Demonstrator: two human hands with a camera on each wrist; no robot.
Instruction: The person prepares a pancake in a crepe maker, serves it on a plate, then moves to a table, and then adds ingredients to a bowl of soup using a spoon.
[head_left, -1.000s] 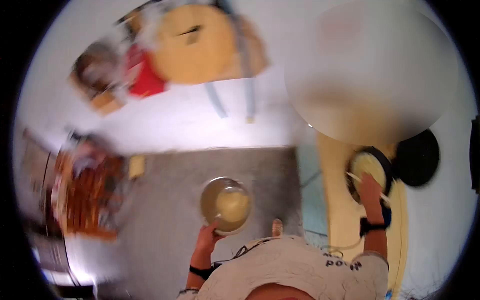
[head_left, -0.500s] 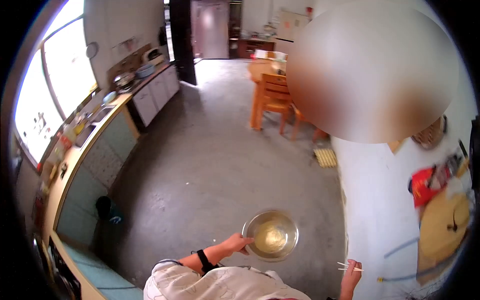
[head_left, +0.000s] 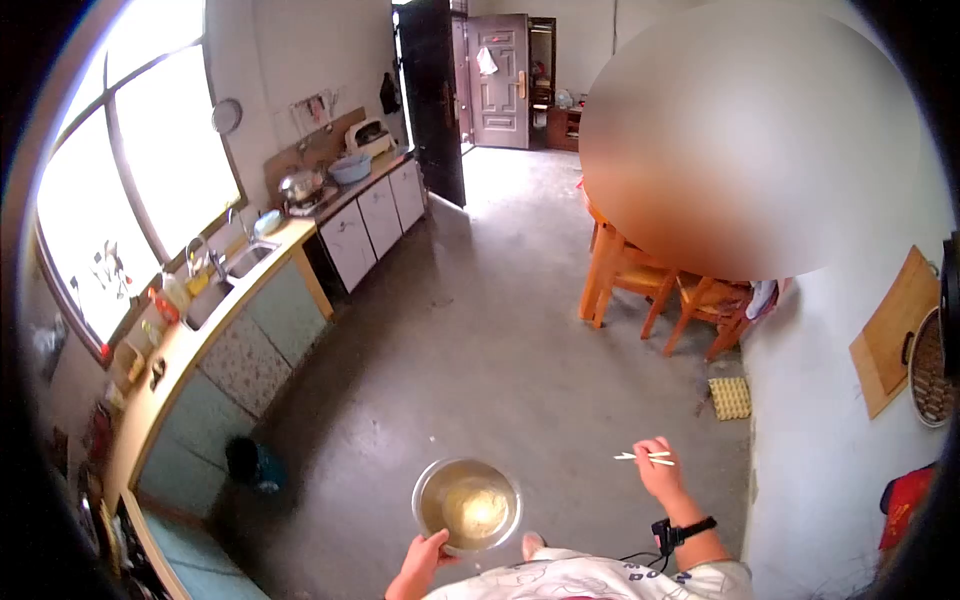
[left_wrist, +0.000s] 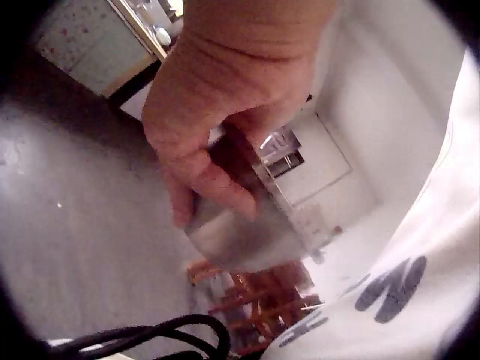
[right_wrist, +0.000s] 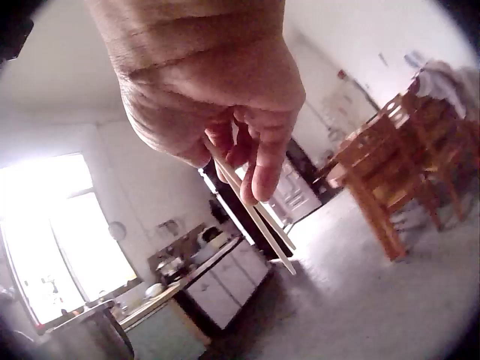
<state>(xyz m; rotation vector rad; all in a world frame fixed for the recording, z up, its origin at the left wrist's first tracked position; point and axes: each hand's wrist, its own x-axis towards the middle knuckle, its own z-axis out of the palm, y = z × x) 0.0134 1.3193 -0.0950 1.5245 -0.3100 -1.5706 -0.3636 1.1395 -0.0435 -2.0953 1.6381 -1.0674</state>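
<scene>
A shiny metal bowl [head_left: 428, 492] hangs in front of the body over the floor, with a pale yellow mass [head_left: 484, 512] at its bottom. My left hand [head_left: 424, 562] grips the bowl's near rim. In the left wrist view, fingers [left_wrist: 225, 187] lie along the bowl's outer wall [left_wrist: 251, 240]. To the right of the bowl and apart from it, my right hand [head_left: 660, 472] holds a pair of pale chopsticks [head_left: 627, 457] pointing left. The right wrist view shows the chopsticks [right_wrist: 266, 225] pinched between thumb and fingers, tips close together.
Along the left wall runs a counter [head_left: 165, 372] with a sink [head_left: 210, 303] and bottles. A dark bin [head_left: 255, 465] stands by it on the floor. Farther back on the right are wooden chairs [head_left: 640, 277] and a yellow egg tray [head_left: 729, 398]. Open doors [head_left: 500, 85] stand at the back.
The person has turned from the counter with the pan toward the room. My right hand has left the pan, carrying the chopsticks. My left hand still holds the bowl.
</scene>
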